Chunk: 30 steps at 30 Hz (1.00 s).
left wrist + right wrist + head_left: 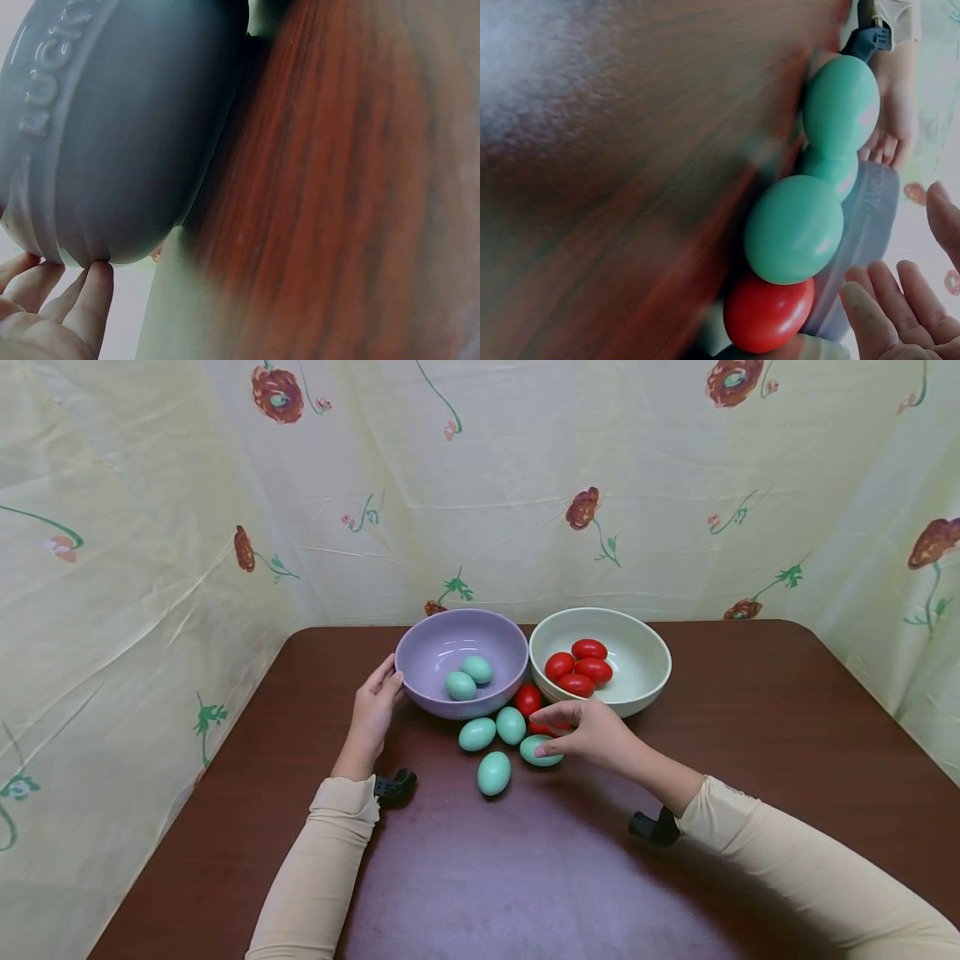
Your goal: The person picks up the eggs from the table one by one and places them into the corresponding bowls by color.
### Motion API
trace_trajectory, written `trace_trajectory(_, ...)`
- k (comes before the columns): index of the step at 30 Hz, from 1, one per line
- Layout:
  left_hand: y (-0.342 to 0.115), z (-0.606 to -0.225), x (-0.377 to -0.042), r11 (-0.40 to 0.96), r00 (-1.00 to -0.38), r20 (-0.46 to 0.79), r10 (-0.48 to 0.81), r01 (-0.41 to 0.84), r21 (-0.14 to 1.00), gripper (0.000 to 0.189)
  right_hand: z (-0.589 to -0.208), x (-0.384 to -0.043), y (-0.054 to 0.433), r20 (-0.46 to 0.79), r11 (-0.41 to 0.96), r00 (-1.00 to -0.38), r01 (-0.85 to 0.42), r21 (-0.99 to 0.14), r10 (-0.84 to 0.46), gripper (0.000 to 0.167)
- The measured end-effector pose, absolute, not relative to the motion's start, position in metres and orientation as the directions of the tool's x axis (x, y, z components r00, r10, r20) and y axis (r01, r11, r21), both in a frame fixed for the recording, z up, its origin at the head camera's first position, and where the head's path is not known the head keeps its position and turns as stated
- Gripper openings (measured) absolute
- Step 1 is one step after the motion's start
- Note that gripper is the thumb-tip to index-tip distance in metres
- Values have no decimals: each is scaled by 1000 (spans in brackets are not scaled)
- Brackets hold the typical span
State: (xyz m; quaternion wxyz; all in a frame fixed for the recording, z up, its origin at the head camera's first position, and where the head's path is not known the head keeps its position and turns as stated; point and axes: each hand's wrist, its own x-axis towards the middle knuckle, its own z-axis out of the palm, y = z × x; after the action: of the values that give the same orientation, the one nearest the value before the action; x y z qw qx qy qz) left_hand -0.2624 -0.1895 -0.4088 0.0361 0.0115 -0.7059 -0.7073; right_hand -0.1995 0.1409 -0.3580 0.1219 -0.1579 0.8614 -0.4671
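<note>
My left hand (372, 714) touches the left side of a purple bowl (420, 681) with its fingertips. In the left wrist view, those fingers (94, 300) meet the bowl's outer wall below raised lettering. Two mint-green eggs (461, 686) lie inside it. My right hand (596, 731) hovers beside a mint-green egg (536, 752) on the table, thumb and fingers spread around it. The right wrist view shows the fingers (866, 315) apart from the eggs, holding nothing. Further green eggs (493, 773) and two red eggs (528, 699) lie near the bowls, one red egg partly hidden by my hand.
Right of the purple bowl stands a pale green-white bowl (645, 668), close against it, with several red eggs (589, 649) inside. Both stand toward the far edge of the dark brown table (480, 885). A flowered curtain (495, 485) hangs behind and at the sides.
</note>
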Motion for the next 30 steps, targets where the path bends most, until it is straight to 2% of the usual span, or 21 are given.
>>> trace_trajectory(15,-190,-408,-262,-5,-997,30,-71,30,1000,53,-369,-199,146,-71,473,-919,-133,-871,-389,45)
trace_trajectory(30,-188,-407,-260,-3,-996,34,-77,34,999,54,-373,-200,142,-78,581,-924,-169,-796,-375,43)
